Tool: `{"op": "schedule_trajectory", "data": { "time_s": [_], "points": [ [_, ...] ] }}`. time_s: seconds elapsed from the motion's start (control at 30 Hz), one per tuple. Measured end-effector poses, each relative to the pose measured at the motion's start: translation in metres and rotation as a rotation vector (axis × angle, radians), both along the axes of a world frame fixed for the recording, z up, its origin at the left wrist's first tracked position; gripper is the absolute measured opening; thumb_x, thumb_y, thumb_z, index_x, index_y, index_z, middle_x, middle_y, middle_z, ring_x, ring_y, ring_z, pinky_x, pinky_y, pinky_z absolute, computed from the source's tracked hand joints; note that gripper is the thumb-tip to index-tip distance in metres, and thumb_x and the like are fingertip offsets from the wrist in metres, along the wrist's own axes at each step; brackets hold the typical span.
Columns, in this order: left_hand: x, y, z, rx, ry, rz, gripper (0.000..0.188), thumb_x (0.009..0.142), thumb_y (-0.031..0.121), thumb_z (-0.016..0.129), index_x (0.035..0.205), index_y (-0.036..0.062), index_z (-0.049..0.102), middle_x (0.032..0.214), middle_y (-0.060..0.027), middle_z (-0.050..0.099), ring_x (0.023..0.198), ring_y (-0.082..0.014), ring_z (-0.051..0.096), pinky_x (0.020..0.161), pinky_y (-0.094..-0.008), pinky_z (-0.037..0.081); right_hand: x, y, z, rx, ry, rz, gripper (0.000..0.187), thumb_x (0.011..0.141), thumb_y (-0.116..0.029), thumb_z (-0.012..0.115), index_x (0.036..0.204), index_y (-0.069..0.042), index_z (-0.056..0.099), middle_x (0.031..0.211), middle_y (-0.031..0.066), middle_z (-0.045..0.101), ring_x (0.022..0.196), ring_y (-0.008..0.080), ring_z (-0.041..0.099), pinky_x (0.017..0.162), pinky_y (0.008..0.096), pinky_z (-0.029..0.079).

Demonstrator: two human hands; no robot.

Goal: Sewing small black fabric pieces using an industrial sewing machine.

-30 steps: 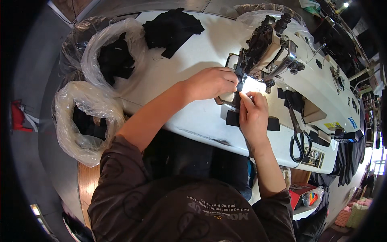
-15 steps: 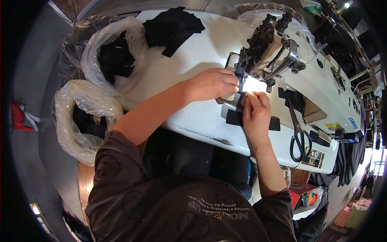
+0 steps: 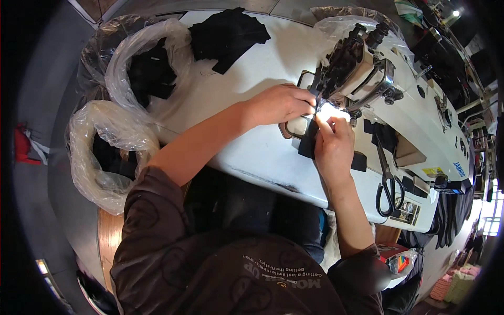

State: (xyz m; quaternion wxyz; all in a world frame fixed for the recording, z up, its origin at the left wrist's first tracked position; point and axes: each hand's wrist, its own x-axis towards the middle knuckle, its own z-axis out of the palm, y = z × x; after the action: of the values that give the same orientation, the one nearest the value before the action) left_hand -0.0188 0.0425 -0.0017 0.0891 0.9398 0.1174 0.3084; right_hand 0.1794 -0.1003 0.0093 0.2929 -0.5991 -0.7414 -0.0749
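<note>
A white sewing machine (image 3: pixel 407 123) stands on the white table, its lamp glaring on the needle area. A black fabric strip (image 3: pixel 307 143) runs under the machine's head and hangs toward me. My left hand (image 3: pixel 286 105) is closed with its fingertips on the strip's left edge, beside the needle area. Just nearer to me, my right hand (image 3: pixel 335 146) pinches the strip, fingertips together in the bright light. The glare hides the needle and the exact grip. Another piece of black fabric (image 3: pixel 359 161) shows right of my right wrist.
Black-handled scissors (image 3: pixel 389 184) lie on the table at the right, below more black cloth (image 3: pixel 386 134). Dark cut pieces (image 3: pixel 228 37) are piled at the far left. Two clear plastic bags (image 3: pixel 118 128) holding black pieces stand along the left edge.
Both hands have shifted slightly, the right fingertips moving up and left toward the needle area. The black strip now hangs more visibly between the hands. The view has tilted a little.
</note>
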Motion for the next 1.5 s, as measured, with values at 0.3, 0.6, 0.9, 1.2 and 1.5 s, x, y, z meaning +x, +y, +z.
{"op": "schedule_trajectory", "data": {
  "time_s": [0.3, 0.6, 0.9, 1.2, 1.5],
  "points": [
    [0.003, 0.002, 0.000, -0.045, 0.108, 0.084, 0.019, 0.096, 0.014, 0.069, 0.112, 0.0157, 0.078, 0.128, -0.0010, 0.075, 0.109, -0.0277, 0.072, 0.098, -0.0403, 0.057, -0.001, 0.002, -0.004, 0.036, 0.001, -0.029, 0.035, 0.087, 0.002, 0.073, 0.120, -0.006, 0.080, 0.109, 0.0127, 0.064, 0.102, 0.0336, 0.065, 0.091, 0.0456, 0.053],
    [0.003, 0.001, 0.001, 0.011, 0.119, 0.108, 0.020, 0.093, 0.012, 0.071, 0.112, 0.0135, 0.078, 0.128, -0.0026, 0.074, 0.111, -0.0240, 0.072, 0.102, -0.0410, 0.055, 0.000, 0.004, -0.008, 0.080, 0.040, -0.020, 0.035, 0.088, 0.003, 0.071, 0.122, -0.005, 0.079, 0.109, 0.0133, 0.065, 0.101, 0.0344, 0.066, 0.090, 0.0454, 0.054],
    [0.003, -0.061, 0.008, 0.071, 0.175, 0.264, 0.031, 0.084, 0.005, 0.072, 0.115, 0.0065, 0.076, 0.116, -0.0047, 0.067, 0.122, -0.0258, 0.063, 0.106, -0.0410, 0.052, 0.004, 0.001, -0.008, 0.109, 0.113, 0.060, 0.040, 0.082, 0.008, 0.070, 0.117, -0.007, 0.082, 0.103, 0.0121, 0.066, 0.094, 0.0324, 0.066, 0.085, 0.0441, 0.055],
    [0.002, -0.059, 0.005, 0.068, 0.088, 0.248, 0.029, 0.087, 0.006, 0.071, 0.116, 0.0048, 0.075, 0.132, -0.0083, 0.069, 0.129, -0.0268, 0.065, 0.112, -0.0397, 0.053, 0.003, -0.001, -0.008, 0.122, 0.075, 0.078, 0.039, 0.080, 0.007, 0.071, 0.116, -0.007, 0.082, 0.103, 0.0115, 0.066, 0.096, 0.0324, 0.066, 0.083, 0.0434, 0.055],
    [0.011, -0.040, 0.003, 0.026, 0.094, 0.275, 0.036, 0.085, 0.000, 0.069, 0.120, 0.0015, 0.076, 0.130, -0.0092, 0.071, 0.125, -0.0277, 0.069, 0.109, -0.0389, 0.057, 0.002, 0.003, -0.009, 0.036, 0.012, -0.002, 0.035, 0.087, 0.002, 0.071, 0.120, -0.007, 0.081, 0.108, 0.0122, 0.063, 0.100, 0.0343, 0.064, 0.088, 0.0464, 0.053]
  ]
}}
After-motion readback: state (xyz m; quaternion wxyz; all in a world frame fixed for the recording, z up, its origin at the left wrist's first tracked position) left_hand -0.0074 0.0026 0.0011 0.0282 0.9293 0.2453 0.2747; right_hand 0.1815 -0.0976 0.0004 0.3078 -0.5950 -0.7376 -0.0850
